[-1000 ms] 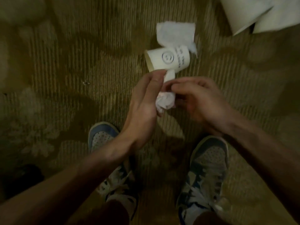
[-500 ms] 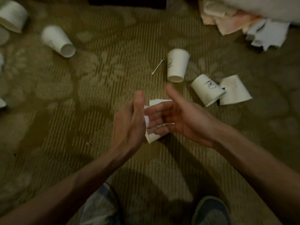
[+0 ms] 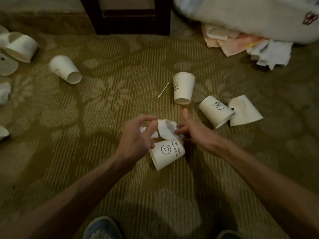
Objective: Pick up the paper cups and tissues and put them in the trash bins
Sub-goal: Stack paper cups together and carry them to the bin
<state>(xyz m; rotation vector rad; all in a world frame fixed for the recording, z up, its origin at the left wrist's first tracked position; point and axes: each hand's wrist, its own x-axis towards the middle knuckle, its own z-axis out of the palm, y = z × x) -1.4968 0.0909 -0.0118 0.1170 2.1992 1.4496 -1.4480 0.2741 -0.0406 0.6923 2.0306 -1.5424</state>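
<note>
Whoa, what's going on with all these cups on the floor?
A person is picking litter off the carpet. Their left hand and right hand both pinch a crumpled tissue between them, just above a smiley-face cup that touches the left hand. Other paper cups and a flattened cup lie ahead. No trash bin is in view.

smiley cup [image 3: 165,153] — print partly hidden (behind tissue [image 3: 166,129]) | left-edge cup [image 3: 3,132] cropped | shoes [image 3: 101,228] cropped

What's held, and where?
The crumpled tissue: left hand pinches its left edge, right hand its right edge. Left hand's lower fingers also seem to grip the smiley cup near its rim.
</note>
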